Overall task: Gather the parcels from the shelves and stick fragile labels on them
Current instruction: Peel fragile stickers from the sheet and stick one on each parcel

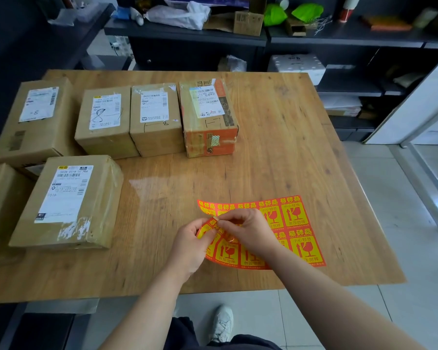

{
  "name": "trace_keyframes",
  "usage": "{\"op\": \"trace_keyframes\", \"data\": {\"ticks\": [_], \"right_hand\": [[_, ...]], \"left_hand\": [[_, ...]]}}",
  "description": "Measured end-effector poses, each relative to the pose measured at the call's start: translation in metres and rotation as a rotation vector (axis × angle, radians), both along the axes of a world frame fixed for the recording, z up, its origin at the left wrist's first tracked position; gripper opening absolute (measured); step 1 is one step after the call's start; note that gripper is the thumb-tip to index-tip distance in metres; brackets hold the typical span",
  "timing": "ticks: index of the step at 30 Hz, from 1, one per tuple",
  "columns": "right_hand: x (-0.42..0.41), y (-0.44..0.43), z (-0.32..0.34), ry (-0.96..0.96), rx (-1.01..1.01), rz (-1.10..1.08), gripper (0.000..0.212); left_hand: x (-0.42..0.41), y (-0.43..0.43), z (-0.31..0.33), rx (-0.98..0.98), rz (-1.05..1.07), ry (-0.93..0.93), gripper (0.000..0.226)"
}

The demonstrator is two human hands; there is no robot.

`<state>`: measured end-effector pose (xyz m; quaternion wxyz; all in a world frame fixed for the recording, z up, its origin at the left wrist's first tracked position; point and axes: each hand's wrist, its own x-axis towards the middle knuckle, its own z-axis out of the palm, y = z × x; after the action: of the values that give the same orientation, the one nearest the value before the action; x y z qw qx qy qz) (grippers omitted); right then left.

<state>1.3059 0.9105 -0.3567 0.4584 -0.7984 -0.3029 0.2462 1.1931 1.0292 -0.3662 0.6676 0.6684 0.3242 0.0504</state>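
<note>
Fragile label sheet flat on wooden table, left hand and right hand pinching one label at its corner, six parcels grouped at left.

six taped parcels beside orange label sheet, perhaps curling

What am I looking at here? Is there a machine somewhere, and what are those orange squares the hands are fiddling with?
No machine: a person wears a camera on the head, so this single picture looks down at their own two bare hands. On the wooden table lie six cardboard parcels, such as the orange-printed box and the nearest parcel, each with a white shipping label. The orange squares are a sheet of fragile labels lying on the table. The left hand and right hand pinch one label at the sheet's corner, apparently peeling it off. No parcel carries one yet.
</note>
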Motion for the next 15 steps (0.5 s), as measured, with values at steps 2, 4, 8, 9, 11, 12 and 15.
{"op": "trace_keyframes", "data": {"ticks": [2,4,8,9,11,12,15], "right_hand": [[0.002,0.000,0.002,0.024,0.002,-0.017,0.007],[0.005,0.001,0.003,0.065,0.021,-0.047,0.006],[0.016,0.000,0.002,0.165,0.020,-0.194,0.007],[0.019,-0.001,0.001,0.166,0.000,-0.225,0.008],[0.026,-0.004,0.000,0.154,-0.043,-0.276,0.008],[0.029,-0.006,0.000,0.152,-0.058,-0.304,0.008],[0.042,-0.011,0.001,0.118,-0.077,-0.391,0.009]], "left_hand": [[0.002,0.000,0.000,0.026,-0.013,0.014,0.016],[0.004,0.001,0.001,0.044,-0.019,0.017,0.017],[0.005,0.004,-0.002,0.133,0.015,0.063,0.024],[0.005,0.005,-0.004,0.148,0.028,0.079,0.023],[0.004,0.007,-0.008,0.179,0.046,0.120,0.020],[0.004,0.008,-0.010,0.200,0.054,0.143,0.020],[0.004,0.011,-0.015,0.257,0.074,0.217,0.021]]}}
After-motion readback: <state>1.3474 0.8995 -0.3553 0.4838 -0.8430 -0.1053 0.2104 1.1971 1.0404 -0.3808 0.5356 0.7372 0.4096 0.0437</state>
